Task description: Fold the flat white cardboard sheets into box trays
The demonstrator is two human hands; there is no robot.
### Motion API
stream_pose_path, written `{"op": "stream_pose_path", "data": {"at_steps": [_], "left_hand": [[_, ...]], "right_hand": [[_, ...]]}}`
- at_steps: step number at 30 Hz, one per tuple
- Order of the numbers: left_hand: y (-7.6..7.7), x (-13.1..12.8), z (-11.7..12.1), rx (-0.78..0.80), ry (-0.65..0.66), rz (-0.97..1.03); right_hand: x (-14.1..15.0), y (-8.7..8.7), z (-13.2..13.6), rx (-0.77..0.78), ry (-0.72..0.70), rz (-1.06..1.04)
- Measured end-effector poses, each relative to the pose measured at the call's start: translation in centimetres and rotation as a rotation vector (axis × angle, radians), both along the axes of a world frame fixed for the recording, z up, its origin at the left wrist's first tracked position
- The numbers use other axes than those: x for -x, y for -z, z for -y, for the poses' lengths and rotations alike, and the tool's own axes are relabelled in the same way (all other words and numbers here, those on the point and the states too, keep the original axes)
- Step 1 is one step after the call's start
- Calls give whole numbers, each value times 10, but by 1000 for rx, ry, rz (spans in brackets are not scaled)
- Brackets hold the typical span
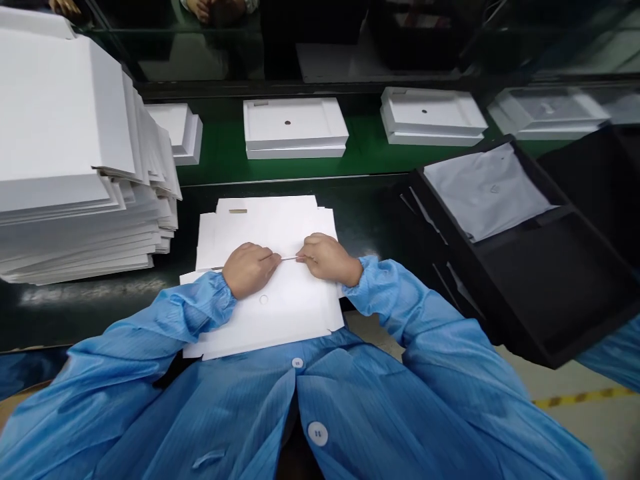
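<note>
We note left hand point(253, 269) and right hand point(326, 259) just apart, both pinching a white cardboard sheet point(297, 303) at its crease, lying beneath them on the desk point(373, 213), cardboard stack point(47, 127) to their left

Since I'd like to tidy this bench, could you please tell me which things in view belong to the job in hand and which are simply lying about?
Belongs to the job:
flat white cardboard, touched by the left hand and the right hand
stack of white cardboard, probably

Seems just lying about:
white boxes on the green strip
black case
pale bag inside it
</note>
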State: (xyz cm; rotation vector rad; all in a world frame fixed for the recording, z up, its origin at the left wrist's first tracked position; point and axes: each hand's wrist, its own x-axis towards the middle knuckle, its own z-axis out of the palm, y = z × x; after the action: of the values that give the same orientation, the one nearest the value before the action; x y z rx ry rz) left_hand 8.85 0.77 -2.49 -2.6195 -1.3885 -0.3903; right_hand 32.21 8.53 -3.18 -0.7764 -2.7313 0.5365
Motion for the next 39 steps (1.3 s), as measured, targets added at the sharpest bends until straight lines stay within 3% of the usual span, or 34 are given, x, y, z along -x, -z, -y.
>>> {"op": "stream_pose_path", "data": {"at_steps": [3, 7, 12, 15, 22, 26, 29, 32, 35, 37, 39], "left_hand": [[0, 2, -2, -36, -1, -7], [0, 2, -3, -11, -41, -8], [0, -1, -1, 18, -61, -2], [0, 1, 0, 27, -59, 31], [1, 4, 4, 78, -68, 77], [3, 1, 2, 116, -82, 99], [-6, 4, 3, 134, -98, 68], [-26, 19, 14, 127, -198, 74], [-48, 47, 39, 94, -415, 107], [-56, 69, 60, 125, -579, 127], [-55, 87, 81, 260, -700, 170]], "right_hand": [[-7, -7, -5, -115, -100, 92], [-20, -11, -12, -270, -117, 163], [-26, -10, -15, -333, -164, 159], [-22, -7, -15, -304, -153, 123], [-19, -2, -9, -42, 8, 35], [-16, -5, -6, -24, 31, 65], [-18, -8, -6, -53, 34, 58], [-28, -13, -5, -46, 40, -27], [-46, -20, -4, 15, 70, -114], [-57, -24, -3, 57, 108, -153], [-65, -26, -1, 100, 159, -192]]}}
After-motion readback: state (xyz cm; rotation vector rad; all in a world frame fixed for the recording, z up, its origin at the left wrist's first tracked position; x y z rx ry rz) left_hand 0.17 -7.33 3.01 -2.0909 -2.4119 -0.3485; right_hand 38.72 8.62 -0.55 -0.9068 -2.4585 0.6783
